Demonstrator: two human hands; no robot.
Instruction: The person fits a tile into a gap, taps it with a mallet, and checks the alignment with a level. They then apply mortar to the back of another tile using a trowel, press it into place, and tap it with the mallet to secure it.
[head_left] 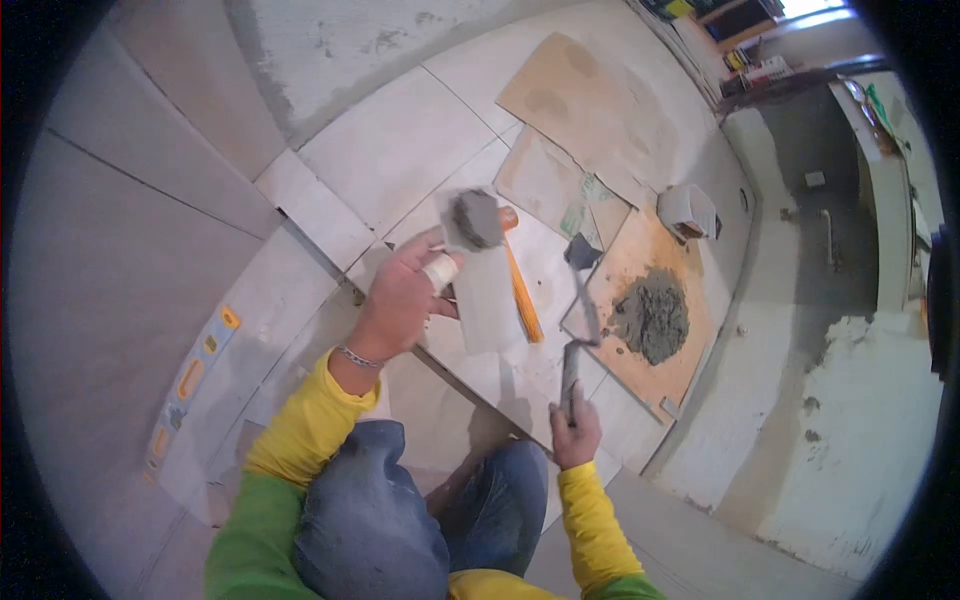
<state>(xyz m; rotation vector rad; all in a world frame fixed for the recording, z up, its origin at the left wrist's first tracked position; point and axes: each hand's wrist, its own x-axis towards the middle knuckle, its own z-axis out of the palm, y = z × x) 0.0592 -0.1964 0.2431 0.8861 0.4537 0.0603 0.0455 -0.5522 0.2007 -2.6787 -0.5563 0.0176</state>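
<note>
My left hand (400, 295), its thumb wrapped in pale tape, grips the left edge of a narrow, light tile strip (485, 305). A lump of grey mortar (475, 218) sits on the strip's far end. Just right of the strip lies a hammer or mallet (522, 290) with an orange handle; its head is partly hidden. My right hand (576, 432) is closed around the handle of a trowel (571, 375). The trowel's blade end points away from me, beside the mortar board, with dark mortar (581, 252) on it.
A wooden board (655, 390) at the right carries a mortar heap (652, 315). A whitish container (688, 212) stands at its far end. Cardboard sheets (570, 90) cover tiles farther off. A spirit level (190, 380) lies at the left; a tile edge (470, 393) runs before my knees.
</note>
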